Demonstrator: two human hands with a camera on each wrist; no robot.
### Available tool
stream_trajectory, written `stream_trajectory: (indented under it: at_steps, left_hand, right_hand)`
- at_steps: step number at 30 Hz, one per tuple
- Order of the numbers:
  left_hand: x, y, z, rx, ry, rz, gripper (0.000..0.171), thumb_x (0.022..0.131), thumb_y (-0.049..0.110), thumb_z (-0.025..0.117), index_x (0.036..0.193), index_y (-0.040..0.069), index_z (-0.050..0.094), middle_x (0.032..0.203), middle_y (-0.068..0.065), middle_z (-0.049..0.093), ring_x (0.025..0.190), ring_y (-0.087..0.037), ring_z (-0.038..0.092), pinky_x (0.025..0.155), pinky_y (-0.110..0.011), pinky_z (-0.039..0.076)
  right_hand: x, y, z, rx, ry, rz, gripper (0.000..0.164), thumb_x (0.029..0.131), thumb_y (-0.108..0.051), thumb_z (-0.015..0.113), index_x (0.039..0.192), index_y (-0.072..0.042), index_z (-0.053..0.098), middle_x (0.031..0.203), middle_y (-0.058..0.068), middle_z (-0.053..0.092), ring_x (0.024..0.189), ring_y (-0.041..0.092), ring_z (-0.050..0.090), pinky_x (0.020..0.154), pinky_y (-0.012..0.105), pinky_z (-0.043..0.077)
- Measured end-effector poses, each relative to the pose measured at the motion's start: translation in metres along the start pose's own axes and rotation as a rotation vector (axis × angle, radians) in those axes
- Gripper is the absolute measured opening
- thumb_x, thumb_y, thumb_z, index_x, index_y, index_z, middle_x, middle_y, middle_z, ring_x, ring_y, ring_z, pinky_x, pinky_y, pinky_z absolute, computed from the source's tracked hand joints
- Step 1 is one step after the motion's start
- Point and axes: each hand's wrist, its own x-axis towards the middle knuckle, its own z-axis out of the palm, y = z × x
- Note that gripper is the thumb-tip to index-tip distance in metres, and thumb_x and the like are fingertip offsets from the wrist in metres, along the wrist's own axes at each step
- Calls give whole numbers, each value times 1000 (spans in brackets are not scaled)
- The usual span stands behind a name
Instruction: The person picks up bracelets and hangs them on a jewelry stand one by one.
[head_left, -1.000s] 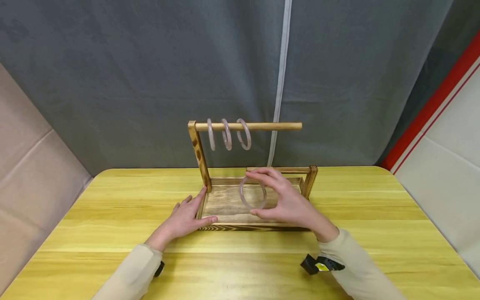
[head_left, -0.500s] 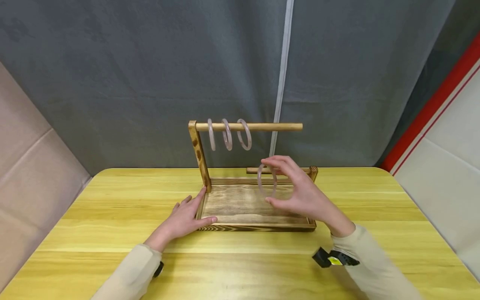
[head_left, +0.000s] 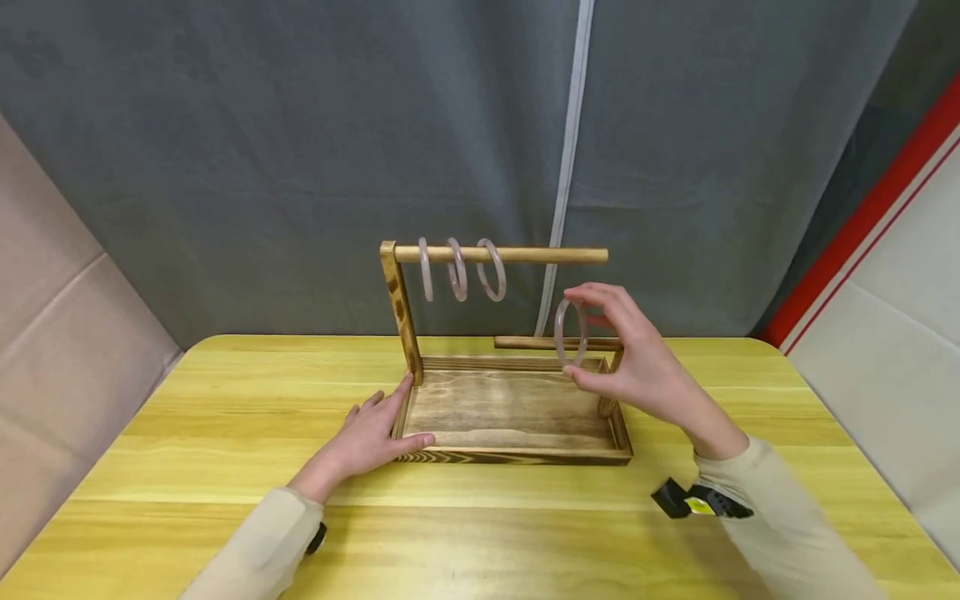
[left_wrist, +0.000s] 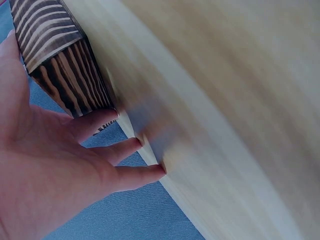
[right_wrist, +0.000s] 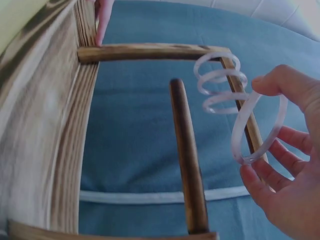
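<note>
A pale, translucent bangle (head_left: pixel 560 333) is pinched between the thumb and fingers of my right hand (head_left: pixel 637 358), held upright in front of the lower rod (head_left: pixel 525 342). In the right wrist view the same bangle (right_wrist: pixel 240 132) shows as a ring gripped at opposite sides. Three similar bangles (head_left: pixel 500 279) hang on the upper rod (head_left: pixel 555 255) of a wooden stand, toward its post (head_left: pixel 402 317). My left hand (head_left: pixel 367 437) rests at the left end of the stand's tray (head_left: pixel 517 457), fingers spread. The left wrist view shows that hand (left_wrist: pixel 55 155) touching the tray's dark-grained corner (left_wrist: pixel 70 75).
The stand sits on a yellow wood-grain table (head_left: pixel 480 525). Behind it hangs a grey curtain (head_left: pixel 300 167) with a light vertical strip (head_left: pixel 567 150). The lower rod's short post is partly hidden by my right hand. The upper rod's right end is free.
My right hand has moved right and upward with the bangle, from over the tray to beside the lower rod. The bangle has turned more edge-on. My left hand stays put.
</note>
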Motion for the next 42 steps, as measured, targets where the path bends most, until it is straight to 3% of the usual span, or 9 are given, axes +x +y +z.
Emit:
stream_trajectory:
  at_steps: [19,23,27,42]
  left_hand:
    - [-2,1,-1,-5,-12,-13,101,87,63,58,156,6,10,151,-20,32,138,-50,18,104,-72,9]
    - [-2,1,-1,-2,-10,-13,101,87,64,57,156,6,10,151,-21,32,138,-50,19,103,-72,9]
    - [-2,0,0,-1,-7,-12,101,87,63,57,155,6,11,151,-22,32,137,-51,19,103,-72,9]
    - [0,2,-1,-4,-7,-10,100,88,63,57,155,6,11,151,-23,31,137,-51,19,103,-72,9]
  right_hand:
    - [16,20,-50,-167,39,50,81,68,1,86,138,-2,46,134,15,45,112,29,46,92,10,35]
    - [24,26,-52,-195,19,65,79,70,0,84,138,-2,45,133,14,45,113,29,46,95,31,43]
    - [31,34,-50,-196,4,76,77,71,1,82,138,1,44,133,16,45,115,31,46,92,51,43]
    - [49,36,-37,-205,-70,80,73,75,-8,83,138,-2,46,135,16,48,122,32,46,99,54,37]
